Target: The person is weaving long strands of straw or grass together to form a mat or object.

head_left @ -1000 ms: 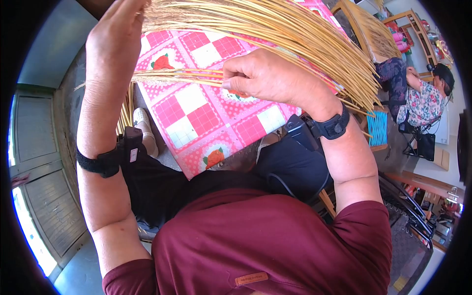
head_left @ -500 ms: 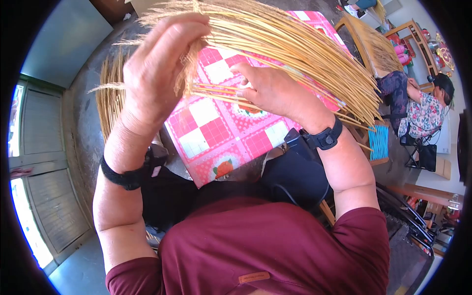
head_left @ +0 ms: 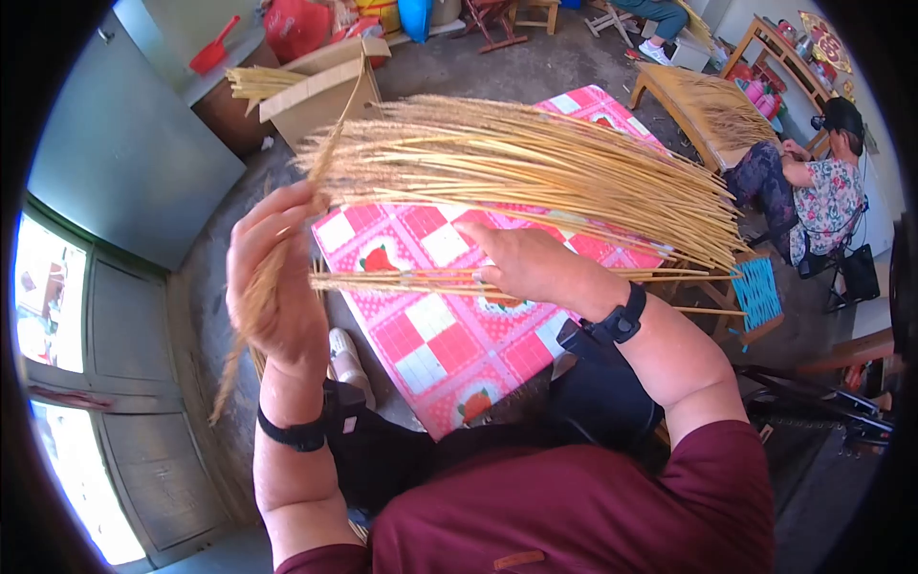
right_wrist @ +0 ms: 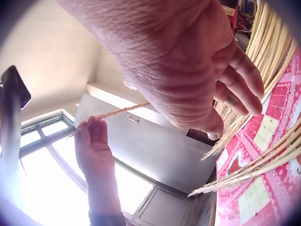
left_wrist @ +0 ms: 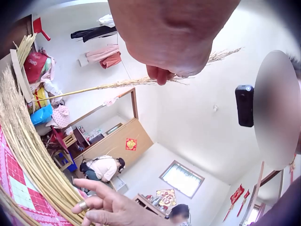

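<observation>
My left hand (head_left: pixel 298 320) is raised at the left end of the table. It grips a dried grass stalk (left_wrist: pixel 70 93), whose feathery seed head (head_left: pixel 256 304) hangs down past the palm in the head view. My right hand (head_left: pixel 531 266), a ring on one finger, hovers at a thin bunch of stalks (head_left: pixel 406 281) with thumb and index finger spread apart. Beyond both hands a thick bundle of the same grass (head_left: pixel 564 172) lies across the table, seed heads to the left and bare stems to the right.
The table wears a pink checked cloth (head_left: pixel 430 354). At the right stands a stool with a blue woven seat (head_left: pixel 758 290). Behind it a person (head_left: pixel 830 206) sits by a low wooden table (head_left: pixel 669 96) with more grass. A cardboard box (head_left: pixel 320 105) stands at back left.
My right hand has let go of the thin bunch and spread its fingers. My left hand now holds a single stalk upright at the left. The head view has tilted up, showing more room.
</observation>
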Tool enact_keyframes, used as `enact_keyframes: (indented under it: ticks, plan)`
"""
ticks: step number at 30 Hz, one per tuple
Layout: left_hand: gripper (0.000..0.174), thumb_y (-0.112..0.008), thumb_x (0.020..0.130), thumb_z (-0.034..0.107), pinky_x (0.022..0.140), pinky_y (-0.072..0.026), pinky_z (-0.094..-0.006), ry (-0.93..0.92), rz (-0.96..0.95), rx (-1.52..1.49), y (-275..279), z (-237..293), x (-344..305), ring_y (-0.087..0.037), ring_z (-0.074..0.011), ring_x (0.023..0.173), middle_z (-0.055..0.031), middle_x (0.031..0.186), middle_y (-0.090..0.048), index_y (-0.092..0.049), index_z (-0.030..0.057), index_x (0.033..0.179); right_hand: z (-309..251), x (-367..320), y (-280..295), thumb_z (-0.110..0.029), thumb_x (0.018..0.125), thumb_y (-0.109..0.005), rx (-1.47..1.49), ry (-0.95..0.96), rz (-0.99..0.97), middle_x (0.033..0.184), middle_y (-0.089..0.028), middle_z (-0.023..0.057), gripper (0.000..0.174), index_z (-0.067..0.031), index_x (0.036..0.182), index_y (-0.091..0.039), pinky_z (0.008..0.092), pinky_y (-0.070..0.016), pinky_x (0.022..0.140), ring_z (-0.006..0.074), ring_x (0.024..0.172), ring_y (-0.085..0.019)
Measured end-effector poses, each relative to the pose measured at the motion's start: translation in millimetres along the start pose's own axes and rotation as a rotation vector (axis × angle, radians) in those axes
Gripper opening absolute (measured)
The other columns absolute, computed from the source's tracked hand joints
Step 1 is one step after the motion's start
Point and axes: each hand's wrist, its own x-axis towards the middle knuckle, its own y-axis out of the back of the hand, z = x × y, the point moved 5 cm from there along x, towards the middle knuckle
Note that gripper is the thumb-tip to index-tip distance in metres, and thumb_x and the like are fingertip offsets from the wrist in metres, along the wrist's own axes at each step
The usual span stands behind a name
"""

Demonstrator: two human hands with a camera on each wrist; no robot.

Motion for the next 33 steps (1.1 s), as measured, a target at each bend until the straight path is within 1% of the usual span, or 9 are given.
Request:
enact_keyframes:
  ticks: [5, 8, 12, 16, 20, 25, 26, 28, 33]
  plan:
    - [0.016, -0.042, 0.098, 0.006, 0.092, -0.0503, -0.0408, -0.134, 0.157, -0.097, 31, 21, 20, -0.061, -0.0294, 0.102, -0.0210, 0.112, -0.059, -0.055, -0.0006, 0.104, -3, 1, 22, -0.012, 0.082, -0.059, 0.137, 0.002, 0.227, 0.127, -0.049, 0.0270, 0.063, -0.0038, 0.138, -0.032, 0.0429, -0.0448, 0.093, 0.0375, 0.112, -0.054]
    - [0.019, -0.042, 0.099, 0.012, 0.092, -0.0514, -0.0415, -0.174, 0.238, -0.157, 52, 41, 24, -0.059, -0.0292, 0.105, -0.0204, 0.113, -0.059, -0.055, 0.0011, 0.108, -9, -4, 41, -0.010, 0.080, -0.062, 0.121, 0.140, 0.534, 0.125, -0.049, 0.0288, 0.068, -0.0001, 0.138, -0.029, 0.0415, -0.0419, 0.097, 0.0386, 0.116, -0.050]
    - [0.023, -0.043, 0.099, 0.020, 0.093, -0.0512, -0.0414, -0.195, 0.206, -0.319, 63, 66, 23, -0.059, -0.0255, 0.106, -0.0166, 0.113, -0.058, -0.055, 0.0035, 0.111, -15, -7, 66, -0.009, 0.074, -0.071, -0.054, 0.116, 0.835, 0.140, -0.033, 0.0241, 0.079, -0.0032, 0.139, -0.028, 0.0457, -0.0306, 0.106, 0.0394, 0.128, -0.036]
    - [0.018, -0.048, 0.097, 0.017, 0.087, -0.0552, -0.0436, 0.040, 0.225, -0.488, 59, 54, 19, -0.056, -0.0221, 0.100, -0.0163, 0.106, -0.054, -0.049, 0.0033, 0.109, -40, -27, 93, -0.010, 0.070, -0.074, -0.227, 0.315, 1.068, 0.147, -0.024, 0.0196, 0.080, -0.0079, 0.138, -0.032, 0.0519, -0.0192, 0.111, 0.0385, 0.137, -0.025]
    - [0.018, -0.052, 0.095, 0.014, 0.083, -0.0488, -0.0331, 0.284, 0.220, -0.806, 50, 24, 25, -0.051, -0.0162, 0.081, -0.0095, 0.103, -0.055, -0.055, 0.0044, 0.110, -74, -37, 94, -0.009, 0.069, -0.074, -0.222, 0.422, 1.041, 0.144, -0.032, 0.0177, 0.073, -0.0115, 0.134, -0.040, 0.0539, -0.0134, 0.112, 0.0374, 0.138, -0.026]
    - [0.015, -0.051, 0.095, 0.011, 0.080, -0.0539, -0.0338, 0.576, 0.316, -1.023, 56, -50, 11, -0.059, -0.0175, 0.084, -0.0116, 0.100, -0.059, -0.055, 0.0025, 0.107, -78, -18, 81, -0.008, 0.072, -0.072, -0.131, 0.376, 0.755, 0.130, -0.049, 0.0144, 0.072, -0.0065, 0.135, -0.038, 0.0482, -0.0258, 0.108, 0.0290, 0.122, -0.046]
    - [0.015, -0.052, 0.095, 0.012, 0.078, -0.0548, -0.0334, 0.625, 0.341, -0.999, 56, -62, 7, -0.060, -0.0174, 0.084, -0.0113, 0.099, -0.060, -0.055, 0.0028, 0.106, -82, -17, 82, -0.004, 0.074, -0.070, -0.147, 0.368, 0.760, 0.120, -0.057, 0.0157, 0.060, -0.0039, 0.128, -0.045, 0.0439, -0.0416, 0.096, 0.0309, 0.109, -0.056]
    - [0.014, -0.052, 0.095, 0.013, 0.078, -0.0550, -0.0331, 0.693, 0.324, -1.011, 51, -77, -1, -0.062, -0.0174, 0.082, -0.0114, 0.097, -0.063, -0.056, 0.0036, 0.105, -65, -8, 63, -0.001, 0.076, -0.066, -0.063, 0.325, 0.658, 0.100, -0.064, 0.0148, 0.041, -0.0036, 0.115, -0.056, 0.0377, -0.0508, 0.078, 0.0309, 0.090, -0.063]
    - [0.018, -0.048, 0.098, 0.015, 0.072, -0.0568, -0.0324, 0.836, 0.301, -0.776, 45, -82, -5, -0.065, -0.0171, 0.073, -0.0102, 0.089, -0.065, -0.058, 0.0017, 0.104, -67, -18, 75, 0.001, 0.077, -0.063, -0.173, 0.274, 0.687, 0.084, -0.066, 0.0134, 0.021, -0.0028, 0.098, -0.064, 0.0366, -0.0525, 0.067, 0.0311, 0.079, -0.065]
